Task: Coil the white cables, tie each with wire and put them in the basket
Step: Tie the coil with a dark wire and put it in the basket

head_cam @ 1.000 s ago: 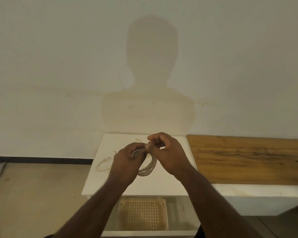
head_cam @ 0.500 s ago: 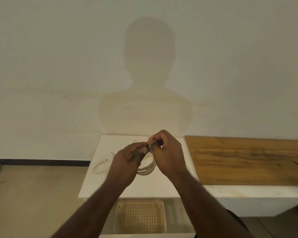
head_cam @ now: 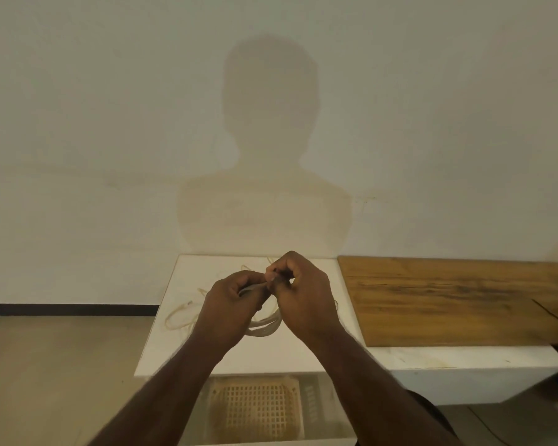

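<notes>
- The right hand [head_cam: 305,292] is pinching something small at the coil's top, fingers curled; judged to be the tie wire, too fine to confirm.
- The left hand [head_cam: 231,305] is gripping the coil [head_cam: 264,326] just beside that pinch, likely keeping the loops bunched for tying.
- The coil is hanging below both hands, above the table [head_cam: 239,355].
- A loose cable [head_cam: 179,315] is lying on the table, left of the hands.
- The basket [head_cam: 255,410] is standing below the table's near edge.

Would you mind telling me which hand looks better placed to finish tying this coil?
Probably the right hand: its fingertips pinch at the top of the coiled cable, apparently working the tie, while the left hand grips the coil and steadies it.
</notes>
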